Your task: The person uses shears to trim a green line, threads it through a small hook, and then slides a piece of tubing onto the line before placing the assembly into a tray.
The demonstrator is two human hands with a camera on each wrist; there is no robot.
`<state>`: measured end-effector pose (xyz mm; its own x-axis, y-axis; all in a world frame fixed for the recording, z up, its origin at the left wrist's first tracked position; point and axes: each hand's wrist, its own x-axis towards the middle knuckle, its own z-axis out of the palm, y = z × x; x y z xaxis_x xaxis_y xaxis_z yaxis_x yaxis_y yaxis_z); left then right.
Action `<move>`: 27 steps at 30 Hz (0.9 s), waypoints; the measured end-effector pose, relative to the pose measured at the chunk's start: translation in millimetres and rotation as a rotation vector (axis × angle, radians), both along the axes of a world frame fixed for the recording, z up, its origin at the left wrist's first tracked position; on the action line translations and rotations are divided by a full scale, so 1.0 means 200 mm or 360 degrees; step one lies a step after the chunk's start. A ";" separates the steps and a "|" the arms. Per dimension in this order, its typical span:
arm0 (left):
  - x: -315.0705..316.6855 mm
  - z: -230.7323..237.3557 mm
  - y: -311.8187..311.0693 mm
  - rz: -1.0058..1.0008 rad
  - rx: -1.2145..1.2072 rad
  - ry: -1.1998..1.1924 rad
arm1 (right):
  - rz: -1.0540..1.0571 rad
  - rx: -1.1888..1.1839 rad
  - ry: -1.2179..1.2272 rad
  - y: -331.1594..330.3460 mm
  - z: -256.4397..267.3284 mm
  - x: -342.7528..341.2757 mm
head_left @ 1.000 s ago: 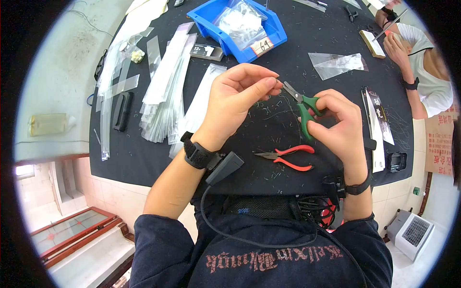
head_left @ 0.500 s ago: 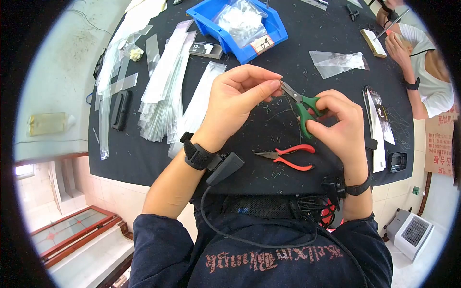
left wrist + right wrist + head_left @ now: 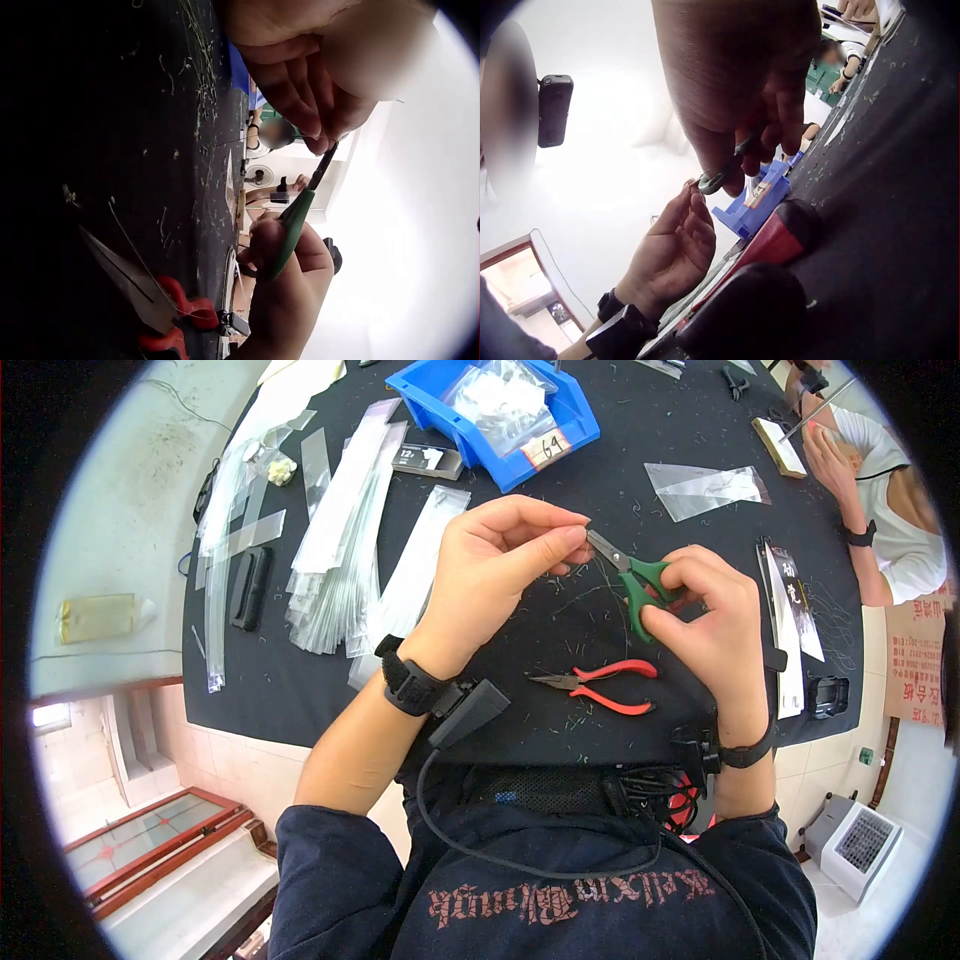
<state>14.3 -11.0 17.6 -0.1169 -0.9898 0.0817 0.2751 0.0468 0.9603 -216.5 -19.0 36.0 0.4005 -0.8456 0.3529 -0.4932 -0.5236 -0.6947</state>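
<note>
In the head view my left hand [image 3: 490, 570] pinches a very fine thread [image 3: 236, 140] between thumb and index fingertips, and its strand trails off in the left wrist view. My right hand [image 3: 715, 615] grips green-handled scissors [image 3: 637, 598], thumb in one loop and fingers in the other. The scissor blades point at the left fingertips, their tips right at the pinch, and the handles sit close together. Red-handled needle-nose pliers [image 3: 575, 684] lie on the black cloth below both hands, their jaws pointing left.
A blue bin [image 3: 480, 450] labelled 69 holds clear bags behind the hands. Long clear plastic sleeves [image 3: 345, 550] lie to the left, beside a black case [image 3: 251, 588]. Clear bags [image 3: 705, 492] and printed card strips [image 3: 787, 630] lie right. Thread scraps dot the cloth. Another person sits far right.
The scissor tips have moved in to the left fingertips, and the handle loops have drawn closer together. The left hand keeps its pinch nearly in place. The pliers lie as before.
</note>
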 end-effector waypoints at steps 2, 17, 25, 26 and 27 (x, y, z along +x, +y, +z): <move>0.00 0.00 0.00 0.0002 0.0009 0.0012 | 0.0005 0.0011 -0.0003 0.00 0.00 0.00; -0.01 0.00 0.01 -0.0006 0.0076 -0.0024 | -0.0026 -0.0069 0.0122 0.01 0.01 0.01; -0.01 0.00 0.01 -0.0007 0.0124 -0.0007 | -0.0051 -0.0106 0.0184 0.02 0.01 0.00; -0.01 0.00 0.01 -0.0008 0.0126 -0.0006 | -0.0052 -0.0104 0.0185 0.02 0.01 0.00; -0.01 0.00 0.01 -0.0019 0.0132 -0.0027 | -0.0052 -0.0094 0.0195 0.02 0.01 0.00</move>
<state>12.6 -8.5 17.1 -0.1296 -0.9916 -0.0027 0.2585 -0.0364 0.9653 -217.0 -14.0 38.7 0.4161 -0.8383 0.3524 -0.5902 -0.5438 -0.5966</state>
